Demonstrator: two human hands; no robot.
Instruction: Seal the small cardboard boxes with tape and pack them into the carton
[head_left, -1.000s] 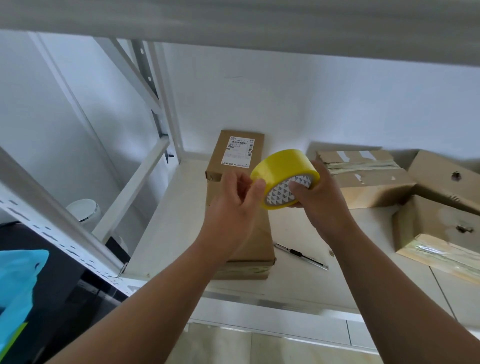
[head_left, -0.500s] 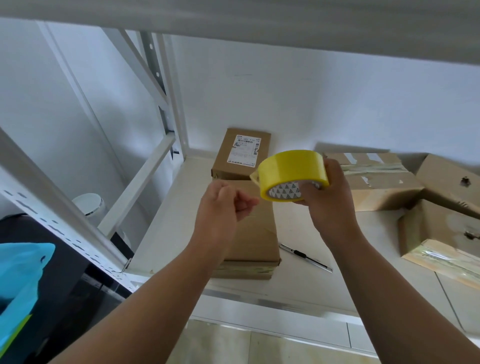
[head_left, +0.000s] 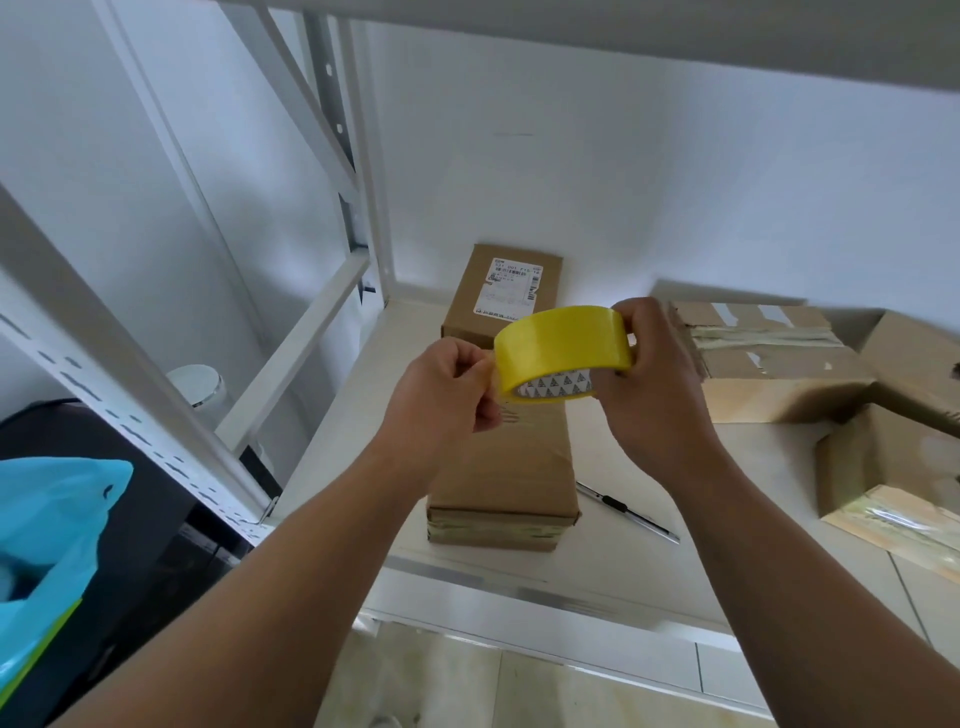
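Note:
A yellow tape roll (head_left: 561, 343) is held up over the shelf by my right hand (head_left: 649, 395), whose fingers wrap its right side. My left hand (head_left: 441, 400) pinches at the roll's left edge with thumb and forefinger. Below both hands a long brown cardboard box (head_left: 504, 478) lies on the white shelf (head_left: 649, 571). Behind it stands a second brown box with a white label (head_left: 506, 291). To the right sit a taped box (head_left: 769, 364) and an open-flapped carton (head_left: 893, 467).
A utility knife (head_left: 626, 512) lies on the shelf right of the long box. White rack uprights and braces (head_left: 291, 364) stand at the left. A blue plastic bag (head_left: 47, 545) hangs lower left, and a white bin (head_left: 200, 384) sits behind the rack.
My left hand came off the roll, then returned and now pinches at its left edge. My right hand turned the roll so its outer yellow face shows more.

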